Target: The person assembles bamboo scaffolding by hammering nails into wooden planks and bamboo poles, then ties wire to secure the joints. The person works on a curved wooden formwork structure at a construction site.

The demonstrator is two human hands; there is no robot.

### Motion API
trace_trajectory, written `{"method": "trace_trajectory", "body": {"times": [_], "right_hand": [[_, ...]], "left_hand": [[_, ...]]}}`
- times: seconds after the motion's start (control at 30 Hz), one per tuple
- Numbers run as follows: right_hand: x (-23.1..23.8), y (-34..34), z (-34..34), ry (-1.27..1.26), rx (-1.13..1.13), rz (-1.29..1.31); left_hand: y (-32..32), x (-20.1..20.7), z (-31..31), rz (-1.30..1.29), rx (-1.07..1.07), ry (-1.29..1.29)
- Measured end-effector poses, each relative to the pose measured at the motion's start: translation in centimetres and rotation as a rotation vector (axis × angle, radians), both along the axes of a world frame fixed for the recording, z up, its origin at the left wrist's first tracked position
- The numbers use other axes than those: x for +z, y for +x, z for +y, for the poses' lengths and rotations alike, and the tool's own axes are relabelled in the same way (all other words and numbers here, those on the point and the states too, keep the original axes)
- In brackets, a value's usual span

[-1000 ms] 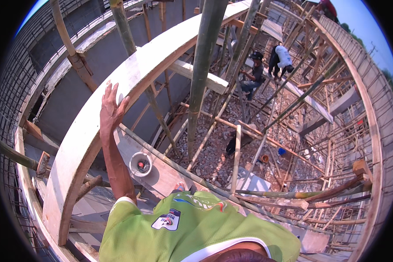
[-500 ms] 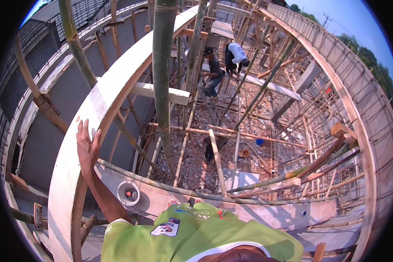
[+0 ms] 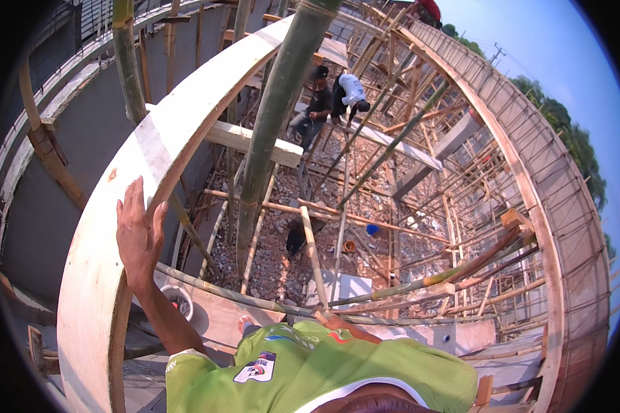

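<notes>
Your left hand (image 3: 140, 237) lies flat, fingers extended, on the broad, curved, pale wooden board (image 3: 93, 275) arching along your left side. Your right hand (image 3: 325, 319) shows only partly beyond your green, white-trimmed jersey (image 3: 303, 365), near the long bamboo rail (image 3: 255, 301); whether it grips, I cannot tell. A round whitish bucket (image 3: 190, 308) sits beside your left forearm (image 3: 164, 320).

Down on the rubble (image 3: 265, 251), I see a blue bucket (image 3: 372, 229) near an orange bucket (image 3: 350, 246); past them a white-shirted worker (image 3: 352, 89) bends beside a dark-clothed worker (image 3: 318, 103), and trees (image 3: 572, 141) rise beyond.
</notes>
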State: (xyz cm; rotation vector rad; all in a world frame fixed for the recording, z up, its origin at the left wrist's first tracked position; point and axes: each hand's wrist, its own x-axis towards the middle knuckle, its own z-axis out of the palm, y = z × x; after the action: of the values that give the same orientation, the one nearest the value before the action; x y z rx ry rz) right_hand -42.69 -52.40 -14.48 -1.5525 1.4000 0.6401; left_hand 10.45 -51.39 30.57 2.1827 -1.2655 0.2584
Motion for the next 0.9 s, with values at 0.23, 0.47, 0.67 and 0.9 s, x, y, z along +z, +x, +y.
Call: {"method": "trace_trajectory", "body": {"times": [0.23,0.47,0.67,0.9], "right_hand": [[0.4,2.0,0.1,-0.04,0.666,0.062],[-1.5,3.5,2.8,-0.005,-0.097,0.076],[2.2,6.7,3.4,-0.118,-0.279,-0.014],[1.2,8.4,2.4,-0.027,-0.21,0.028]], "left_hand": [[0.5,0.1,0.5,0.014,-0.096,-0.036],[0.8,0.2,0.8,-0.004,-0.248,-0.074],[0.3,0.6,0.7,0.089,-0.213,-0.004],[0.3,1.1,0.7,0.097,-0.201,-0.057]]}}
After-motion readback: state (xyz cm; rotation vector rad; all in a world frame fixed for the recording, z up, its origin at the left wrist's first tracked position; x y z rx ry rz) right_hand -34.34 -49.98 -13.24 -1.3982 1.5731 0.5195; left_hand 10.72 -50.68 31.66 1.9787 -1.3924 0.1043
